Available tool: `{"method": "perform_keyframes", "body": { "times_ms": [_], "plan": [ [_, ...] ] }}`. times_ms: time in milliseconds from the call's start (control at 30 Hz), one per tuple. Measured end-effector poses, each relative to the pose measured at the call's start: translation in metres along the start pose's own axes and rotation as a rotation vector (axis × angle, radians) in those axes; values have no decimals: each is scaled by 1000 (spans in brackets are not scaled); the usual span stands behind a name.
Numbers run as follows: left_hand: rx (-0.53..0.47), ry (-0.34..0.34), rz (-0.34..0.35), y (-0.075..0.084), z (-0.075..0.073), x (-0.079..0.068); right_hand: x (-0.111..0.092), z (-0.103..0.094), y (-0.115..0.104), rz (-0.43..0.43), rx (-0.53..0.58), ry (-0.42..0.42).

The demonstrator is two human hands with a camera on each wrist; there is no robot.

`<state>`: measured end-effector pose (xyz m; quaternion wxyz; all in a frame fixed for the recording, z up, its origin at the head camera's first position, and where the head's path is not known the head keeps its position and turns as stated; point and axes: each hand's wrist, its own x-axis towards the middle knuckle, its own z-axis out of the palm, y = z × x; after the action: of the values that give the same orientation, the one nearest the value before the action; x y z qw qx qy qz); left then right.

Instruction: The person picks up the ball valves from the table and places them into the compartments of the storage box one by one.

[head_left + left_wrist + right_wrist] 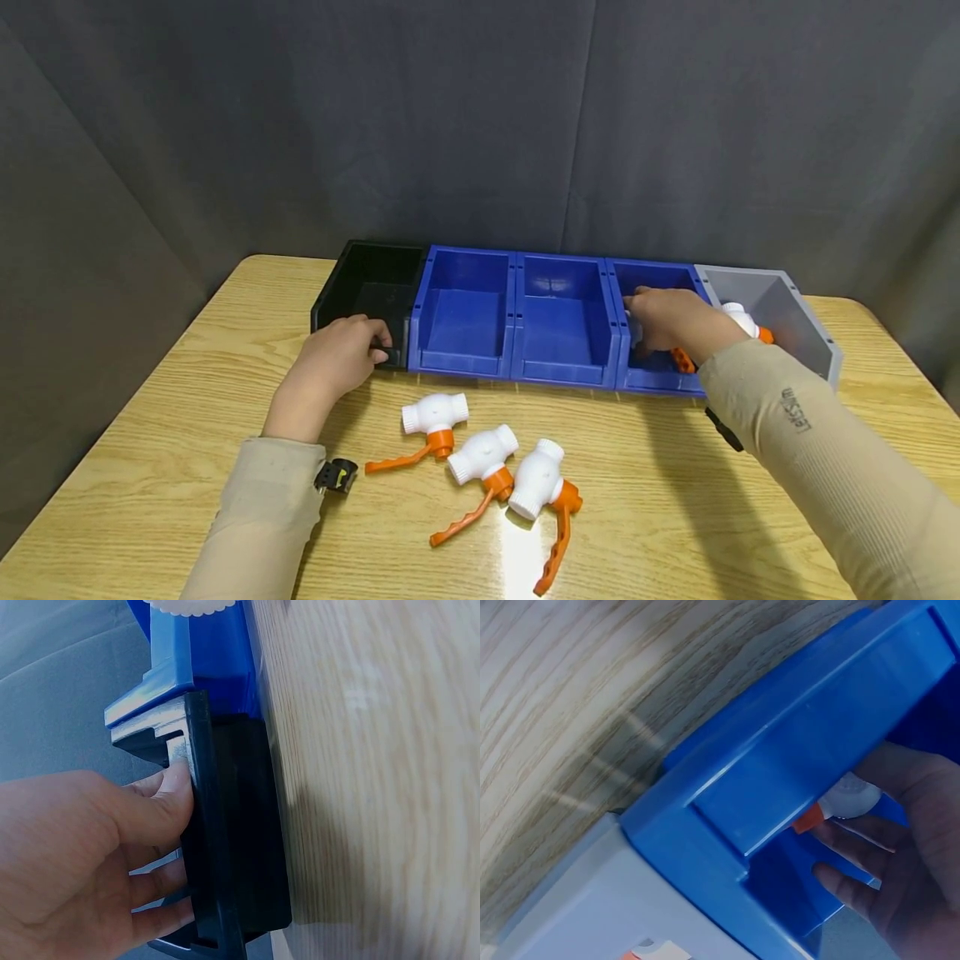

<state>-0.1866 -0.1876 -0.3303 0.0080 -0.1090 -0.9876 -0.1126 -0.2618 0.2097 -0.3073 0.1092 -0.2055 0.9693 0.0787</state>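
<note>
My left hand (341, 354) grips the front rim of the black bin (390, 300) at the left end of the bin row; its thumb lies on the rim in the left wrist view. My right hand (671, 321) reaches into the rightmost blue bin (660, 382). There it holds a white ball valve (853, 796) with an orange handle, partly hidden by the fingers and the bin front. On the table in front of the bins lie a left valve (437, 412), a middle valve (483, 454) and a right valve (537, 479), all white with orange handles.
A left blue bin (461, 364) and a middle blue bin (562, 372) stand between my hands. At the right end a grey bin (813, 325) contains another white valve (738, 316). Behind the wooden table (150, 433) hangs a dark curtain (480, 125).
</note>
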Motion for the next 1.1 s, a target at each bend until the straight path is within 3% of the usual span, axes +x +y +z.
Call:
{"method": "perform_keyframes", "body": {
  "times_ms": [333, 533, 867, 1100],
  "plan": [
    [-1, 6, 0, 2, 1, 0, -9, 3, 1, -11, 0, 27],
    [0, 5, -1, 3, 1, 0, -20, 3, 2, -48, -18, 109],
    [4, 7, 4, 3, 1, 0, -42, 4, -9, -19, -120, 264],
    [6, 5, 5, 3, 1, 0, -58, 3, -19, 9, -130, 321]
  ]
}}
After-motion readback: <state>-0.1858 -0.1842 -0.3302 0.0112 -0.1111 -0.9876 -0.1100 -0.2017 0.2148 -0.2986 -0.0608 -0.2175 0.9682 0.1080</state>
